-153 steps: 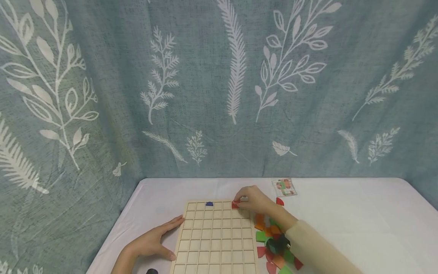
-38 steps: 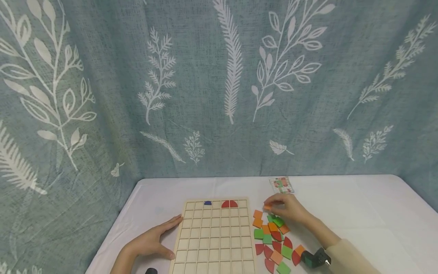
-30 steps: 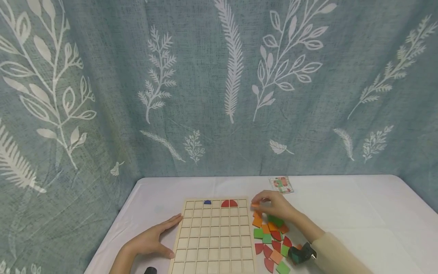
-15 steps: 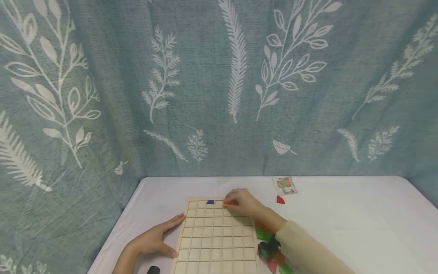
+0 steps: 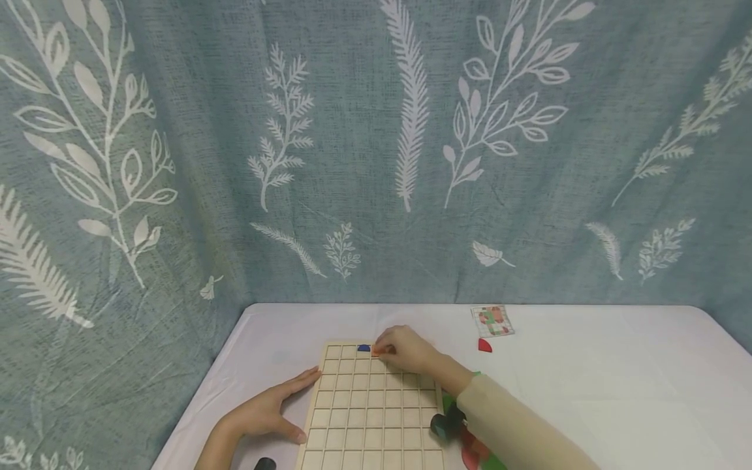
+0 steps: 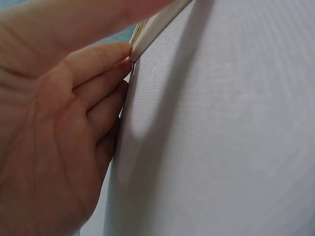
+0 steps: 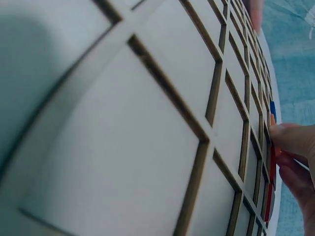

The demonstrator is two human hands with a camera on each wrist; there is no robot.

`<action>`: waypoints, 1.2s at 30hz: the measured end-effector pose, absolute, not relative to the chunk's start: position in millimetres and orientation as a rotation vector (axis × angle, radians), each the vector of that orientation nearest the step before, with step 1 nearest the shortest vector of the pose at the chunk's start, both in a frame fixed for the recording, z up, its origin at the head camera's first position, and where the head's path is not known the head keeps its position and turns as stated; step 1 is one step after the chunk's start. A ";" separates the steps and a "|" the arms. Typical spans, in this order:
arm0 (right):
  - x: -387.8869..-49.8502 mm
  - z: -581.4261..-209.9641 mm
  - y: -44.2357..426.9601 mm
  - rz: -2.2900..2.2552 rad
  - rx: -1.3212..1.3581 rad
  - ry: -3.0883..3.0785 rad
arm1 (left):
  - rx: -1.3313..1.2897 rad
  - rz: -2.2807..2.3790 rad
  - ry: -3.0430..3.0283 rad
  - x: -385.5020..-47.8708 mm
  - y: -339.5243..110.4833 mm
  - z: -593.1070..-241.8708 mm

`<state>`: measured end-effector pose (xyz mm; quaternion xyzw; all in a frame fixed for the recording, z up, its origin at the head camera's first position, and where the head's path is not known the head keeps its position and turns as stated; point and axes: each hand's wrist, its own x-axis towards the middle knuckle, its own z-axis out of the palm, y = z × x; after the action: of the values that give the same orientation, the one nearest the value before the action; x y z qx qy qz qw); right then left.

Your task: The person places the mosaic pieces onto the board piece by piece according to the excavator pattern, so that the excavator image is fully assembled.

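Observation:
A wooden grid board [image 5: 351, 418] lies on the white table. My left hand [image 5: 264, 411] rests at its left edge, fingers and thumb spread and touching the side; the left wrist view shows fingertips [image 6: 127, 56] against that edge. My right hand [image 5: 405, 349] reaches over the top row. Its thumb and fingers pinch an orange tile [image 5: 376, 350] in or just over a cell right beside a blue half-round piece [image 5: 364, 348]. Red pieces [image 7: 269, 201] sit along the same row in the right wrist view; in the head view my right hand covers them.
To the board's right, a pile of red, green and orange pieces [image 5: 470, 457] is partly hidden under my right forearm. A red quarter-circle [image 5: 484, 345] lies apart, below a pattern card [image 5: 492, 321]. A patterned curtain [image 5: 352, 163] hangs behind the table.
My right hand picked up the orange tile from right of the board and carried it left along the top row, past the red pieces, to beside the blue one. My left hand stayed put.

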<state>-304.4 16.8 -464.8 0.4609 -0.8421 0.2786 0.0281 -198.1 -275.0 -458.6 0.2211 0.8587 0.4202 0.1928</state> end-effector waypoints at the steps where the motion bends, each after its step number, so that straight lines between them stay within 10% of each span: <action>1: -304.6 -464.7 16.7 0.848 1.432 -2.592 | 0.618 1.171 2.415 -197.9 -275.1 -458.6; 36: -287.0 -445.4 96.4 1.458 1.121 -2.725 | 0.641 1.181 2.408 -199.2 -277.4 -460.9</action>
<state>-287.0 96.4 -445.4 0.3400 -0.8267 0.4423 -0.0726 -199.2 -277.4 -460.9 0.2281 0.8572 0.4204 0.1907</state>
